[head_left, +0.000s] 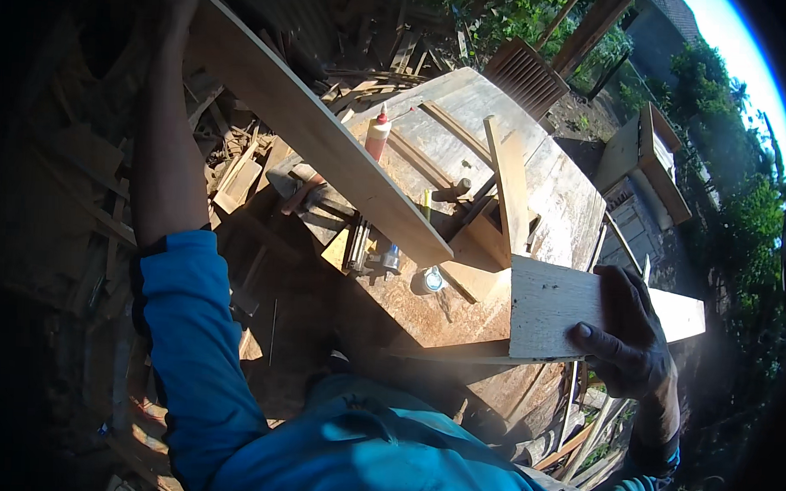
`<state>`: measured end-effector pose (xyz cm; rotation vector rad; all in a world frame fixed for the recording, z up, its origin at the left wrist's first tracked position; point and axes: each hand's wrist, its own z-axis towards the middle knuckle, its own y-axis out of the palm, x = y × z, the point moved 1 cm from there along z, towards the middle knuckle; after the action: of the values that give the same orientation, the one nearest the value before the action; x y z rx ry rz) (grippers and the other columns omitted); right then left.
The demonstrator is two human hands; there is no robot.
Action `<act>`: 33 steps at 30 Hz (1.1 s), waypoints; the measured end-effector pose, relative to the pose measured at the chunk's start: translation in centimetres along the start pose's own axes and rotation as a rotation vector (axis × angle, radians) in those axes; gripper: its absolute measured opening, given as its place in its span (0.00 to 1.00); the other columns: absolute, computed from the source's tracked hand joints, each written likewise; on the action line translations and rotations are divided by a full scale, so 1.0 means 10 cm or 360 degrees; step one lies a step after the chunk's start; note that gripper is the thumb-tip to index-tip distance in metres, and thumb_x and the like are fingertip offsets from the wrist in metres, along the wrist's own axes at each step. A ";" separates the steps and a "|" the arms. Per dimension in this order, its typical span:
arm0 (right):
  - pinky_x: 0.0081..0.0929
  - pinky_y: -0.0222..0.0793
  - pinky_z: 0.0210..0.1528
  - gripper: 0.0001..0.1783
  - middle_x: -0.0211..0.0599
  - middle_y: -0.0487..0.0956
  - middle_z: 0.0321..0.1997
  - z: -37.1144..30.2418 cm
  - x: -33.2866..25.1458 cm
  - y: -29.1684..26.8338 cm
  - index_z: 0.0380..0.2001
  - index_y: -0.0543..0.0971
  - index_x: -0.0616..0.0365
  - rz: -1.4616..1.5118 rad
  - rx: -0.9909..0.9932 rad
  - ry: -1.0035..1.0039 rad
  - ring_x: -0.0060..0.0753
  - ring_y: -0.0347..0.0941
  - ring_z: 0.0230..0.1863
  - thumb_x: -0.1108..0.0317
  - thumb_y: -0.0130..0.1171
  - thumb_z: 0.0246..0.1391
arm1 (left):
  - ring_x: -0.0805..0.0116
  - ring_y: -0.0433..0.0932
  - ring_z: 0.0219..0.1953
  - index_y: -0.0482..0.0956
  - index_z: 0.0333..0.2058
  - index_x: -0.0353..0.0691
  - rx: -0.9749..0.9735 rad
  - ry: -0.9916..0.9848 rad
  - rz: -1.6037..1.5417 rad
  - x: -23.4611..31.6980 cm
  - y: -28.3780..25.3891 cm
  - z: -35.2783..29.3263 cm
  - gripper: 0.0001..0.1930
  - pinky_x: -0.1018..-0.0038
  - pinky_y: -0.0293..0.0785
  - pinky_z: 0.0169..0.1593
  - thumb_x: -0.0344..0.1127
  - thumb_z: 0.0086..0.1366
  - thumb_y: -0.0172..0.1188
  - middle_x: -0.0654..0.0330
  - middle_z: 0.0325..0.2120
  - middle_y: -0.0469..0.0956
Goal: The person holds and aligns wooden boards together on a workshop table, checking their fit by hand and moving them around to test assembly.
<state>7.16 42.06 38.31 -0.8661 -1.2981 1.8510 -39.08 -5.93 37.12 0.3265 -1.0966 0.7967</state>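
Both hands are occupied. The long plank (319, 139) is held by the left hand (176, 13) at its upper end, though the finger closure is partly lost in shadow; it is carried across the table's left edge, its free end over the near part of the table (400, 302). The pale board (547, 307) is gripped by the right hand (628, 340) at the table's near edge, toward the right, thumb pressed on the broad face.

Risks noted:
1. Since the plank is supported by a hand at one end only, leverage is high; a small wrist turn could swing the tip into the pale board or the leaning slat (509, 185).
2. The red-capped squeeze bottle (377, 139) could be toppled by a low sweep; clearance cannot be told.
3. The small round container (433, 280) could be knocked over the near edge.
4. If thumb pressure is eased, the pale board could be tipped.
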 end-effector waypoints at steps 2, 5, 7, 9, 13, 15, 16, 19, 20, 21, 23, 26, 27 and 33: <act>0.48 0.73 0.45 0.27 0.44 0.76 0.46 -0.02 0.03 0.03 0.52 0.82 0.31 -0.0005 0.0003 0.0077 0.57 0.75 0.46 0.67 0.73 0.47 | 0.55 0.71 0.66 0.61 0.71 0.27 -0.0083 -0.0291 -0.0183 -0.64 -0.30 0.22 0.56 0.64 0.67 0.67 0.71 0.60 0.66 0.47 0.69 0.67; 0.46 0.74 0.45 0.30 0.43 0.76 0.46 -0.05 0.08 0.05 0.53 0.82 0.28 -0.0051 0.0070 0.0014 0.55 0.76 0.44 0.67 0.74 0.45 | 0.54 0.72 0.65 0.62 0.70 0.28 -0.0090 -0.0686 -0.0239 -1.58 -0.36 -0.14 0.54 0.63 0.68 0.66 0.69 0.61 0.65 0.47 0.68 0.68; 0.46 0.75 0.45 0.31 0.43 0.76 0.46 -0.06 0.09 0.07 0.53 0.82 0.27 -0.0035 0.0066 0.0025 0.55 0.77 0.44 0.66 0.74 0.44 | 0.54 0.72 0.65 0.63 0.69 0.28 -0.0164 -0.0841 -0.0078 -2.10 -0.23 -0.62 0.52 0.63 0.69 0.66 0.68 0.62 0.65 0.46 0.67 0.69; 0.46 0.75 0.44 0.31 0.43 0.76 0.46 -0.06 0.09 0.07 0.53 0.82 0.25 -0.0078 0.0106 0.0045 0.55 0.77 0.45 0.65 0.75 0.44 | 0.54 0.73 0.64 0.64 0.69 0.28 -0.0246 -0.0836 -0.0005 -2.53 -0.03 -1.15 0.50 0.63 0.70 0.65 0.67 0.63 0.64 0.46 0.66 0.70; 0.47 0.75 0.44 0.30 0.43 0.77 0.46 -0.04 0.10 0.02 0.53 0.82 0.24 -0.0058 0.0064 0.0030 0.56 0.77 0.45 0.64 0.75 0.45 | 0.54 0.74 0.63 0.66 0.67 0.28 -0.0406 -0.1055 0.0248 -3.29 0.35 -2.14 0.47 0.63 0.71 0.64 0.65 0.65 0.63 0.45 0.65 0.71; 0.47 0.75 0.43 0.29 0.42 0.76 0.45 -0.06 0.10 -0.01 0.54 0.82 0.24 -0.0035 0.0046 0.0006 0.56 0.76 0.44 0.63 0.74 0.47 | 0.54 0.75 0.62 0.67 0.67 0.28 -0.0478 -0.1192 0.0390 -3.58 0.49 -2.54 0.45 0.63 0.72 0.63 0.64 0.66 0.62 0.45 0.64 0.72; 0.47 0.75 0.42 0.28 0.42 0.76 0.44 -0.07 0.11 -0.01 0.54 0.82 0.24 -0.0015 0.0028 -0.0001 0.56 0.76 0.43 0.63 0.74 0.48 | 0.53 0.75 0.62 0.67 0.66 0.28 -0.0518 -0.1241 0.0466 -3.70 0.54 -2.70 0.45 0.63 0.72 0.63 0.63 0.66 0.62 0.45 0.63 0.72; 0.46 0.75 0.39 0.31 0.39 0.75 0.41 -0.11 0.14 -0.01 0.59 0.79 0.22 0.0025 0.0038 0.0068 0.53 0.75 0.39 0.63 0.73 0.52 | 0.53 0.76 0.61 0.68 0.65 0.29 -0.0629 -0.1364 0.0680 -3.99 0.65 -3.06 0.42 0.62 0.73 0.62 0.62 0.68 0.61 0.44 0.62 0.73; 0.45 0.75 0.38 0.32 0.39 0.75 0.39 -0.12 0.15 -0.01 0.61 0.78 0.21 0.0029 0.0048 -0.0012 0.52 0.75 0.37 0.62 0.72 0.53 | 0.53 0.77 0.60 0.69 0.65 0.29 -0.0674 -0.1392 0.0745 -4.09 0.67 -3.16 0.41 0.62 0.74 0.61 0.61 0.68 0.61 0.44 0.62 0.74; 0.44 0.75 0.38 0.33 0.38 0.75 0.39 -0.12 0.16 0.01 0.62 0.77 0.21 0.0028 0.0102 -0.0071 0.51 0.75 0.37 0.63 0.72 0.53 | 0.53 0.77 0.60 0.69 0.65 0.29 -0.0715 -0.1414 0.0813 -4.18 0.68 -3.24 0.40 0.62 0.74 0.61 0.61 0.69 0.61 0.44 0.61 0.74; 0.44 0.77 0.40 0.35 0.39 0.74 0.40 -0.13 0.16 0.02 0.63 0.76 0.20 0.0019 0.0141 -0.0123 0.48 0.76 0.38 0.64 0.71 0.53 | 0.53 0.78 0.59 0.70 0.64 0.29 -0.0801 -0.1461 0.0968 -4.34 0.66 -3.37 0.39 0.62 0.75 0.60 0.60 0.70 0.60 0.44 0.61 0.75; 0.47 0.77 0.48 0.39 0.46 0.73 0.47 -0.17 0.16 -0.01 0.67 0.74 0.20 -0.0005 0.0097 -0.0168 0.53 0.75 0.45 0.64 0.70 0.52 | 0.53 0.79 0.58 0.71 0.63 0.29 -0.0855 -0.1470 0.1257 -4.21 0.60 -3.41 0.37 0.62 0.76 0.59 0.58 0.71 0.59 0.43 0.60 0.76; 0.50 0.76 0.52 0.41 0.52 0.72 0.53 -0.19 0.18 0.00 0.69 0.71 0.21 0.0003 0.0079 -0.0201 0.58 0.74 0.51 0.64 0.70 0.52 | 0.52 0.79 0.58 0.72 0.63 0.29 -0.0798 -0.1417 0.1314 -4.00 0.57 -3.38 0.36 0.62 0.76 0.59 0.57 0.72 0.59 0.43 0.59 0.76; 0.43 0.77 0.45 0.26 0.47 0.71 0.50 -0.42 0.38 0.22 0.66 0.71 0.09 -0.0310 0.0112 -0.0183 0.48 0.74 0.49 0.50 0.52 0.67 | 0.54 0.75 0.64 0.67 0.64 0.27 -0.0845 0.0584 -0.0880 -0.27 -0.10 -3.08 0.27 0.58 0.67 0.69 0.46 0.80 0.45 0.43 0.60 0.74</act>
<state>8.27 46.74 34.55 -0.5815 -1.3287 1.8018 -18.51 10.74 21.19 0.0198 -0.7747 0.0518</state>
